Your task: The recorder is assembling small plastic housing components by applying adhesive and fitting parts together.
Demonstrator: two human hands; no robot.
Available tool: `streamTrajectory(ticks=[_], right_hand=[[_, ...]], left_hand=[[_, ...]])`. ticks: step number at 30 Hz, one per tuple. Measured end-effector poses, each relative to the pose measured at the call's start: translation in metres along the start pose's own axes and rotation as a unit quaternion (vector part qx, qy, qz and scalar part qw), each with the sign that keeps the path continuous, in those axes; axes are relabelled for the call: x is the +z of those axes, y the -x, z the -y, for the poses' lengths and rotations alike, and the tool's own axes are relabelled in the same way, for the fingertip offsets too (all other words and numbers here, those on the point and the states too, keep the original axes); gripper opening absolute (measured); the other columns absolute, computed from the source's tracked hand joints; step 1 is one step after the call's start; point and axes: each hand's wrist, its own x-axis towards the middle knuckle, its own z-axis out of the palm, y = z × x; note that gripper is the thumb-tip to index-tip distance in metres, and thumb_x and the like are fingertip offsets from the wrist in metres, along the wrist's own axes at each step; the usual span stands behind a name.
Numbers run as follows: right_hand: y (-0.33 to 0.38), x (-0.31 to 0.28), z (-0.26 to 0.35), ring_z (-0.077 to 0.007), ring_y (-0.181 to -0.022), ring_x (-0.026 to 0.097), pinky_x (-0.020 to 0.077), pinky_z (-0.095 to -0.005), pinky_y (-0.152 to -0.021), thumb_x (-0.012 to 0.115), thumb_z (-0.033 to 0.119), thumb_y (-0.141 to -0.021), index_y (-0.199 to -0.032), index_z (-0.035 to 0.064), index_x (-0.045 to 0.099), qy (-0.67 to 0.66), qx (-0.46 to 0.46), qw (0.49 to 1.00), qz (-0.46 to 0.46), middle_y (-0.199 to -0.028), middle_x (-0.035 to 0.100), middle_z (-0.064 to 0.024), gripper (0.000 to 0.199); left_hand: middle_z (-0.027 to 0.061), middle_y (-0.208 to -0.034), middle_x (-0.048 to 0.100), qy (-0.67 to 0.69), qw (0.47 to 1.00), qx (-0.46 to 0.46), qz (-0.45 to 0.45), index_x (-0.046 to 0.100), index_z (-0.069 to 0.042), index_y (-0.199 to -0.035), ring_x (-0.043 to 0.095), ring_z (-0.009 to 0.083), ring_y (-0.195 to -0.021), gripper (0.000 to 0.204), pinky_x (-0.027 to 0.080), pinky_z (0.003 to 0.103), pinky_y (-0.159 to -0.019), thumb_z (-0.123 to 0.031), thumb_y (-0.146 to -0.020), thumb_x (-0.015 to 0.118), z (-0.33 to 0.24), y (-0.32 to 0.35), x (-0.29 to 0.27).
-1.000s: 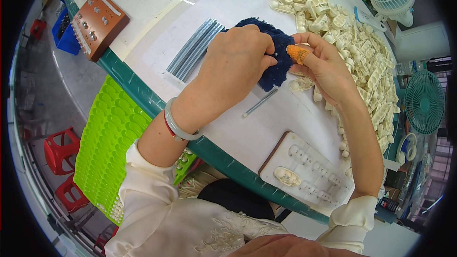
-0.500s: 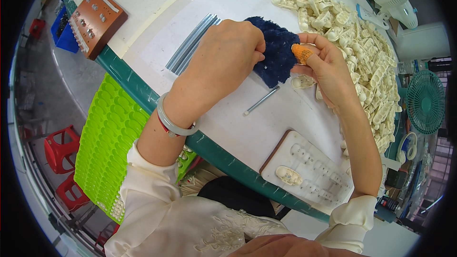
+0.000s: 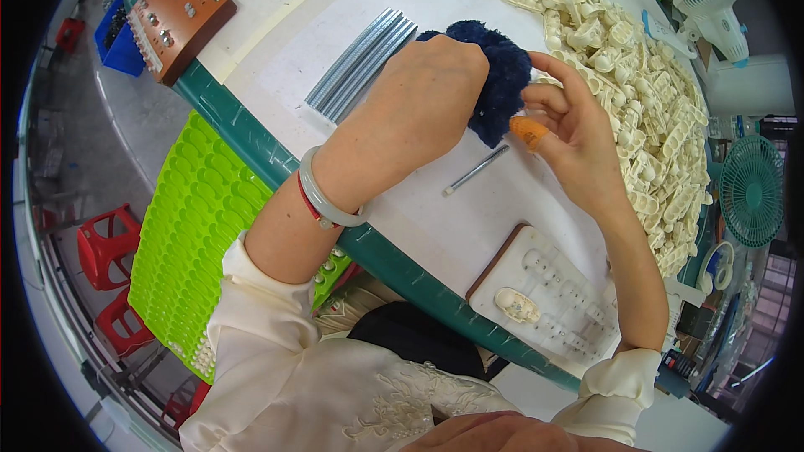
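Note:
My left hand [image 3: 431, 96] is closed over a dark blue fluffy pad [image 3: 502, 88] held just above the white table [image 3: 435, 0]. My right hand [image 3: 578, 138] meets the pad from the right. Its curled fingers press the pad's edge, and its thumb, in an orange finger cover [image 3: 528, 130], sits under the pad. Whether a small part is between the fingers is hidden. A thin metal rod [image 3: 476, 170] lies on the table just below both hands. A grey bangle and a red cord circle my left wrist [image 3: 331, 197].
A bundle of grey rods [image 3: 360, 67] lies to the left of the hands, and a big heap of cream plastic parts [image 3: 645, 75] to the right. Near me is a white jig tray [image 3: 569, 301] holding one cream part. Also in view are a brown studded board [image 3: 176, 17], a green moulded tray [image 3: 193, 234], fans and red stools.
My right thumb has dropped from the pad's right side to below it. The left hand has stayed closed on the pad, which has shifted slightly.

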Motion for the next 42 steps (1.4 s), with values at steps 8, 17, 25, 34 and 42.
streamTrajectory(ticks=[8,17,25,34,42], right_hand=[[-0.014,0.01,-0.009,-0.0259,-0.079,0.06,0.0501,-0.0316,-0.074,0.064,-0.005,-0.071,-0.124,0.0083,0.039,0.276,-0.126,0.951,0.059,-0.088,0.061,-0.0134,0.06],[-0.019,0.012,-0.012,-0.0159,-0.07,0.049,0.0441,-0.0276,-0.068,0.05,-0.01,-0.079,-0.117,0.0008,0.034,0.177,-0.052,0.979,0.084,-0.08,0.049,-0.0073,0.043],[-0.02,0.019,-0.026,-0.0088,-0.076,0.047,0.0435,-0.0217,-0.066,0.046,-0.013,-0.079,-0.11,-0.0021,0.041,0.014,-0.011,0.999,0.029,-0.087,0.049,-0.0053,0.034],[-0.013,0.011,0.014,-0.0152,-0.079,0.06,0.0487,-0.0253,-0.067,0.055,0.005,-0.083,-0.123,-0.0042,0.036,-0.03,0.16,0.986,-0.035,-0.092,0.061,-0.0123,0.045],[-0.012,0.011,-0.004,-0.0143,-0.071,0.061,0.0507,-0.0247,-0.058,0.06,-0.004,-0.076,-0.126,-0.0052,0.03,0.094,0.096,0.988,-0.078,-0.085,0.061,-0.0129,0.059]], left_hand=[[0.0151,-0.07,0.059,0.015,0.995,0.04,-0.085,0.057,0.002,-0.07,0.057,0.0315,-0.07,0.012,0.044,0.038,-0.063,0.003,-0.061,0.066,0.002,0.002,0.001],[0.0157,-0.07,0.06,0.024,0.999,-0.012,-0.035,0.058,0.003,-0.071,0.058,0.0325,-0.068,0.014,0.046,0.037,-0.065,0.003,-0.06,0.066,0.005,-0.001,-0.001],[0.0168,-0.071,0.06,0.004,1.0,-0.024,-0.013,0.062,0.003,-0.079,0.058,0.0324,-0.07,0.019,0.046,0.037,-0.067,0.001,-0.061,0.067,0.004,-0.002,-0.002],[0.015,-0.072,0.062,0.007,1.0,-0.025,0.009,0.062,0.001,-0.08,0.06,0.0304,-0.072,0.018,0.046,0.036,-0.065,-0.003,-0.064,0.068,0.0,0.001,-0.005],[0.0101,-0.066,0.058,-0.001,0.999,-0.037,0.01,0.056,-0.003,-0.075,0.057,0.0278,-0.07,0.02,0.045,0.036,-0.064,-0.005,-0.062,0.071,0.0,-0.001,-0.002]])
